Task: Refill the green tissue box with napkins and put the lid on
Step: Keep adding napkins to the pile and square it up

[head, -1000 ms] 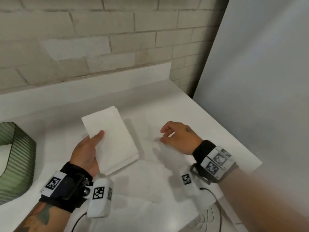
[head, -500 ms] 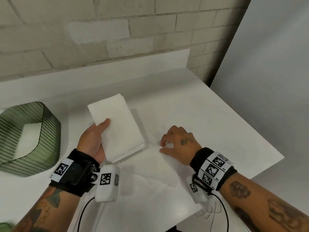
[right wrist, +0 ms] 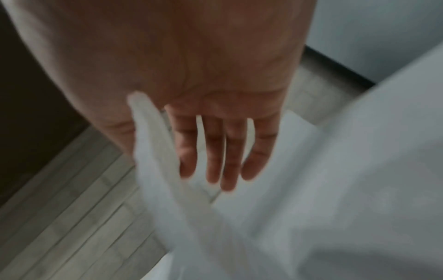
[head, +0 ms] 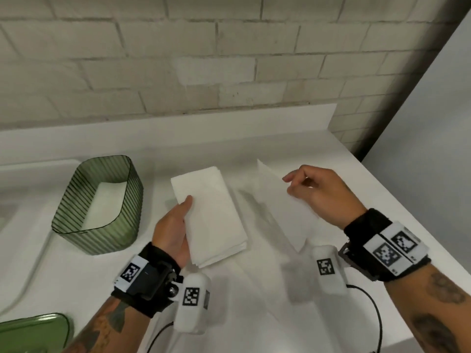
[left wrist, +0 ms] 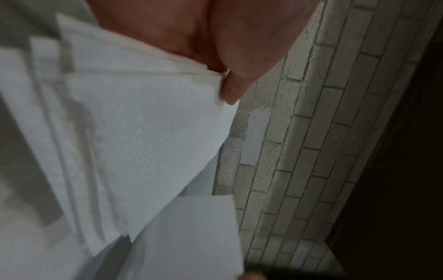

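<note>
My left hand (head: 178, 225) grips a stack of folded white napkins (head: 214, 215) above the counter, thumb on top; the left wrist view shows the thumb (left wrist: 233, 89) pressed on the stack (left wrist: 143, 132). My right hand (head: 313, 192) pinches a single white napkin (head: 280, 207) lifted off the counter, to the right of the stack; in the right wrist view this napkin (right wrist: 153, 151) hangs blurred beside the fingers (right wrist: 215, 151). The ribbed green tissue box (head: 102, 220) stands open at the left with white napkins inside. Its green lid (head: 35, 332) lies at the bottom left corner.
The white counter (head: 254, 314) ends at its right edge near my right forearm. A brick wall (head: 204, 59) rises behind the low backsplash. A grey panel (head: 433, 149) stands to the right. Wrist-camera cables (head: 377, 314) hang near the front edge.
My right hand has lifted one napkin off the counter, where it was pressed flat before. The view has shifted, bringing the green box and its lid into sight. The left hand keeps its stack.
</note>
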